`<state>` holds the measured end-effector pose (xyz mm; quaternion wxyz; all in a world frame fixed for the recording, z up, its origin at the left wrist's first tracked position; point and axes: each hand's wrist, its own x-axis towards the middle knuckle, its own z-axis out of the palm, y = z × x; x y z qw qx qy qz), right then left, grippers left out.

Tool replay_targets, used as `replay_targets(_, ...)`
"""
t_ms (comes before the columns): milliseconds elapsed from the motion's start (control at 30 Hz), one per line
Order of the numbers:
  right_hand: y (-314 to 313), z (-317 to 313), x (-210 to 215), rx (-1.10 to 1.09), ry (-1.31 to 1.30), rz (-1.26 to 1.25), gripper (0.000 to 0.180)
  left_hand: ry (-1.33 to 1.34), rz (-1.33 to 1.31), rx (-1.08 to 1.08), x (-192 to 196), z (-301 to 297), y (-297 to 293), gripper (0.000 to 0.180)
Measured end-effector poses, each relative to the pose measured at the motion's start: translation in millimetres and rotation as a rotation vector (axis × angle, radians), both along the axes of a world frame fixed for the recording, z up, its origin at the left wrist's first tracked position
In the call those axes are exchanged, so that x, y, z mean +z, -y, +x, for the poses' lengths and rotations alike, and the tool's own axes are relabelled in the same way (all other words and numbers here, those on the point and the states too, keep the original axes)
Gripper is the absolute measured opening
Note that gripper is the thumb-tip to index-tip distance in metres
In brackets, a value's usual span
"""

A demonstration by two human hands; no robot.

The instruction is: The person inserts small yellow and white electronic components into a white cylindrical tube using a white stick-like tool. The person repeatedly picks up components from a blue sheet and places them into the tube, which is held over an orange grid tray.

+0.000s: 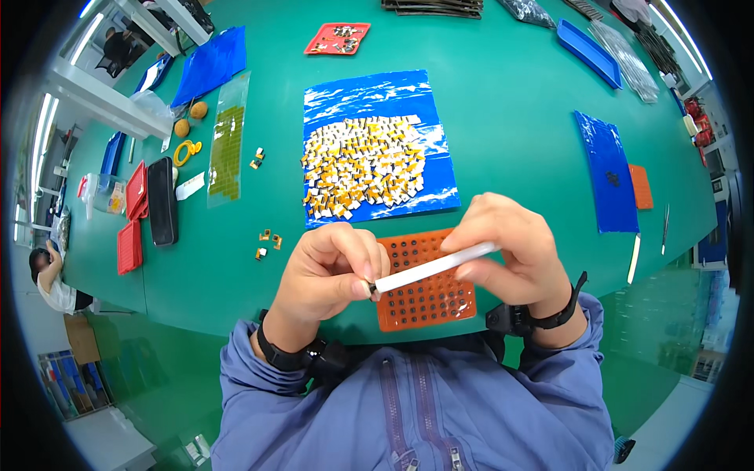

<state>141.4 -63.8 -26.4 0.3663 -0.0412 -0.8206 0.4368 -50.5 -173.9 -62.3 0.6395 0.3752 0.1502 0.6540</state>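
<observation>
My left hand (318, 271) is closed in a pinch on a small dark part (372, 289), mostly hidden by the fingertips. My right hand (518, 251) grips a slim white stick (428, 269) between thumb and fingers. The stick's left end meets the dark part, or lies right beside it; I cannot tell which. Below both hands is an orange tray (471, 312) with rows of small black round pieces. Beyond it, many small white-and-amber pieces (365, 161) are heaped on a blue sheet (440, 177).
Left of the blue sheet lie loose small pieces (262, 253), a clear strip with yellow-green film (226, 153) and a black case (162, 200). A red tray (338, 38) sits farther back. At right are another blue sheet (605, 169) and tweezers (665, 229).
</observation>
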Motion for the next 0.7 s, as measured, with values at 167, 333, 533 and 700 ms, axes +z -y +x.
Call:
replay_targets(167,1.2,2.6,2.7,-0.024,0.07,0.038,0.013,0.012,-0.012,0.001,-1.0,0.0,0.6,0.012)
replay_targets(333,0.4,3.7,-1.3,0.01,0.087,0.036,0.011,-0.003,0.0,0.017,-1.2,-0.7,0.4,0.012)
replay_targets(533,1.0,3.0,-2.1,0.04,0.058,-0.02,0.011,-0.019,-0.007,0.024,-1.1,-1.5,0.4,0.012)
replay_targets(700,4.4,1.2,5.0,0.004,0.087,-0.049,0.009,-0.032,-0.002,0.036,-1.3,-1.0,1.5,0.011)
